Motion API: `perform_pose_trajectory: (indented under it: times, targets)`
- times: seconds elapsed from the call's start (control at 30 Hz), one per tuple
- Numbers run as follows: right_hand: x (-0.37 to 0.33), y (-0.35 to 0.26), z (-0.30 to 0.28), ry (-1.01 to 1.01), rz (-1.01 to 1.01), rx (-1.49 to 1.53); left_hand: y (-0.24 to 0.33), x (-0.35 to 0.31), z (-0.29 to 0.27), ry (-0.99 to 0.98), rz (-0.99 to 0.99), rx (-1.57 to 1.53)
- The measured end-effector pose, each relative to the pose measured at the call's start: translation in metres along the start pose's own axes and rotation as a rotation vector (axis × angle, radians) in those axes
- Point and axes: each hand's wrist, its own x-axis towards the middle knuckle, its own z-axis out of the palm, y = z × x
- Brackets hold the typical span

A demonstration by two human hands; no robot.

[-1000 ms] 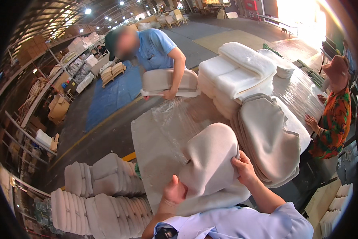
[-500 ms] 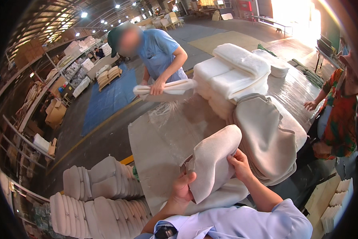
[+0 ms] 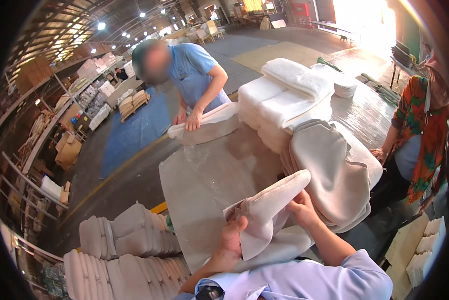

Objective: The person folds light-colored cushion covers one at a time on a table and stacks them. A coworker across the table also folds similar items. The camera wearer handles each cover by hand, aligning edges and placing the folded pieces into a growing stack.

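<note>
Tilting the beige fabric piece (image 3: 265,212) nearly edge-on, no longer broad-face-up — gripping opposite ends with left hand (image 3: 229,240) and right hand (image 3: 303,207), seemingly exposing its underside.

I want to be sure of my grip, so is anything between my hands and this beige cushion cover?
Nothing visible: your left hand and right hand both touch the beige cushion cover directly, at its left and right sides. The stack of beige covers lies beyond it, not in between. Part of each grip is hidden.

The table (image 3: 197,175) bears white padding (image 3: 272,100) and stacked grey fabric (image 3: 327,167).
</note>
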Motion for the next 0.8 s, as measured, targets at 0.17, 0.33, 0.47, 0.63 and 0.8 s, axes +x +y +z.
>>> perform_pose_trajectory:
  times: [0.17, 0.33, 0.47, 0.63, 0.8]
  targets:
    - [0.013, -0.056, 0.022, -0.154, -0.163, -0.049, 0.024, -0.003, 0.002, -0.063, -0.083, -0.088]
    - [0.006, -0.083, 0.030, -0.138, -0.306, 0.095, 0.026, 0.007, -0.043, 0.014, 0.091, 0.063]
    - [0.000, -0.075, 0.026, -0.111, -0.368, 0.034, 0.018, 0.002, -0.035, -0.001, 0.114, 0.037]
    - [0.003, -0.079, 0.041, -0.130, -0.312, 0.042, 0.016, -0.013, -0.032, 0.020, 0.131, 0.137]
    - [0.007, -0.069, 0.032, -0.155, -0.321, 0.101, 0.011, -0.006, -0.018, -0.033, 0.076, 0.189]
